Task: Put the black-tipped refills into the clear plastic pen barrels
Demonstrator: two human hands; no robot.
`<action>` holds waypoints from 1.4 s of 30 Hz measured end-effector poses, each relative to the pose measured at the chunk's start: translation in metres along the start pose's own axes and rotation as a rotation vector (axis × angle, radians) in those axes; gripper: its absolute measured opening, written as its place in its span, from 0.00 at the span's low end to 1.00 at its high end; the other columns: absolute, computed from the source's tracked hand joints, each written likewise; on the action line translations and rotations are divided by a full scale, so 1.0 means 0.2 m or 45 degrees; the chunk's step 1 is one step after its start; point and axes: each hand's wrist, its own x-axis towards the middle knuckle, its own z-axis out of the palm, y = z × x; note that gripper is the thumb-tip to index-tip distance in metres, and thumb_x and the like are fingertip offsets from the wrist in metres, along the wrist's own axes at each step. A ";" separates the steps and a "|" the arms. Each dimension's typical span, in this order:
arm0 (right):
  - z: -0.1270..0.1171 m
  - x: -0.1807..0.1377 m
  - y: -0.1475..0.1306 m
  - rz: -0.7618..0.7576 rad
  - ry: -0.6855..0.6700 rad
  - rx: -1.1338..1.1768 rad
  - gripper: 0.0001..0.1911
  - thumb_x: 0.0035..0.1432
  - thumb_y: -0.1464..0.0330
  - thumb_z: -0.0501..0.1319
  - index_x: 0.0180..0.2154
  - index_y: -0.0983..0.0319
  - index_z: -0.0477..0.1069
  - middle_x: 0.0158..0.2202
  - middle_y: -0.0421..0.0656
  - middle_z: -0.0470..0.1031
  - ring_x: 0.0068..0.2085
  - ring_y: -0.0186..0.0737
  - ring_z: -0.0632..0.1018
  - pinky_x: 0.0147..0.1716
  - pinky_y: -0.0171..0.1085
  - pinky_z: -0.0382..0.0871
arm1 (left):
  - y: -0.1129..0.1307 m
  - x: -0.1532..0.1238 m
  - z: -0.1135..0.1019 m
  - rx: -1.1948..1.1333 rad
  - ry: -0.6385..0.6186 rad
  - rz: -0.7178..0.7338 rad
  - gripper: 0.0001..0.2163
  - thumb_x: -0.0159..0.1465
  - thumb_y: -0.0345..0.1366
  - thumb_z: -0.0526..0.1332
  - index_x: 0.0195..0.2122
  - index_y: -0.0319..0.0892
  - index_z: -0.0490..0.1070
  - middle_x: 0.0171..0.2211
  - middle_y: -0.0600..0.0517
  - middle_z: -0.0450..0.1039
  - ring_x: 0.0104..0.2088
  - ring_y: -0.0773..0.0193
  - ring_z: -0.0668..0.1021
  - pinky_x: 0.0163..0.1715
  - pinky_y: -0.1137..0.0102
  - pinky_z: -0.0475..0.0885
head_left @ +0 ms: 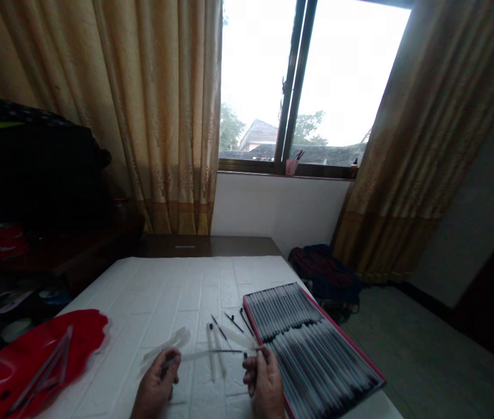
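My left hand (158,384) and my right hand (264,381) are low over the white table (163,297), both pinched on one thin clear pen barrel (209,353) stretched level between them. The left fingers grip its left end, the right fingers its right end near a small dark tip. Under and behind it lie loose clear tubes (214,355) and a few thin black refills (233,320). Right of my right hand is a red-edged tray (362,364) packed with several rows of pens.
A red plastic bag (32,361) with pens on it lies at the table's left front. A dark cluttered bench (32,192) stands left, curtains and a window behind. A dark bundle (325,273) sits on the floor beyond the table's right edge.
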 end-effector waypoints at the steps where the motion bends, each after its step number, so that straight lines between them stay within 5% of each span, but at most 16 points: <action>1: 0.00 0.00 -0.01 -0.022 0.010 0.004 0.30 0.42 0.42 0.62 0.34 0.59 0.63 0.18 0.36 0.74 0.14 0.32 0.70 0.08 0.25 0.54 | 0.00 0.00 -0.01 -0.066 0.040 -0.045 0.33 0.41 0.68 0.58 0.35 0.43 0.68 0.14 0.61 0.64 0.13 0.69 0.66 0.14 0.73 0.62; 8: 0.00 -0.04 -0.04 -0.265 0.193 -0.090 0.24 0.52 0.47 0.59 0.37 0.60 0.63 0.24 0.40 0.78 0.20 0.35 0.76 0.14 0.29 0.66 | 0.02 0.00 -0.02 -0.262 0.170 -0.071 0.33 0.41 0.66 0.61 0.36 0.43 0.66 0.14 0.61 0.64 0.15 0.70 0.65 0.14 0.75 0.60; 13: -0.02 -0.03 0.01 -0.204 0.034 -0.340 0.25 0.52 0.47 0.58 0.37 0.62 0.67 0.33 0.49 0.80 0.27 0.42 0.80 0.18 0.33 0.70 | 0.02 -0.01 -0.01 -0.195 0.135 -0.100 0.36 0.38 0.68 0.60 0.37 0.42 0.67 0.14 0.61 0.64 0.14 0.70 0.64 0.13 0.75 0.60; 17: -0.03 -0.03 0.02 -0.210 -0.059 -0.513 0.26 0.51 0.48 0.58 0.40 0.63 0.69 0.25 0.44 0.79 0.21 0.39 0.77 0.21 0.34 0.70 | 0.00 0.00 0.00 -0.110 0.089 -0.065 0.34 0.41 0.68 0.59 0.37 0.42 0.69 0.14 0.61 0.63 0.14 0.69 0.66 0.13 0.74 0.62; 21: -0.02 -0.05 0.00 -0.223 -0.087 -0.596 0.28 0.52 0.46 0.56 0.40 0.64 0.72 0.14 0.37 0.72 0.16 0.38 0.73 0.16 0.32 0.65 | -0.01 -0.01 0.01 0.049 0.040 0.152 0.29 0.47 0.65 0.58 0.35 0.44 0.73 0.22 0.55 0.72 0.19 0.66 0.73 0.19 0.73 0.70; 27: 0.02 -0.06 -0.04 -0.088 -0.290 -0.568 0.27 0.49 0.47 0.60 0.38 0.64 0.75 0.19 0.41 0.76 0.15 0.34 0.70 0.14 0.30 0.62 | 0.04 -0.05 0.03 0.291 -0.292 0.550 0.19 0.57 0.56 0.58 0.37 0.48 0.77 0.34 0.50 0.79 0.35 0.62 0.80 0.36 0.73 0.75; 32: 0.03 -0.04 -0.07 -0.022 -0.320 -0.396 0.21 0.45 0.50 0.65 0.27 0.63 0.71 0.19 0.39 0.73 0.18 0.32 0.69 0.16 0.29 0.60 | 0.05 -0.06 0.04 0.503 -0.365 0.701 0.13 0.62 0.48 0.57 0.39 0.49 0.76 0.37 0.52 0.80 0.37 0.64 0.81 0.39 0.74 0.75; 37: 0.04 -0.01 -0.08 0.041 -0.206 -0.217 0.24 0.43 0.49 0.66 0.30 0.64 0.71 0.19 0.37 0.70 0.17 0.29 0.66 0.16 0.28 0.56 | 0.05 -0.11 0.05 0.787 -0.276 1.008 0.11 0.65 0.44 0.54 0.40 0.49 0.73 0.35 0.54 0.80 0.35 0.65 0.82 0.37 0.76 0.76; 42: 0.07 -0.01 -0.12 0.335 -0.220 -0.092 0.27 0.38 0.48 0.68 0.30 0.63 0.69 0.16 0.33 0.66 0.14 0.24 0.59 0.14 0.26 0.46 | 0.06 -0.18 0.10 0.977 -0.060 1.239 0.16 0.69 0.44 0.46 0.40 0.47 0.71 0.33 0.52 0.80 0.33 0.64 0.82 0.33 0.75 0.77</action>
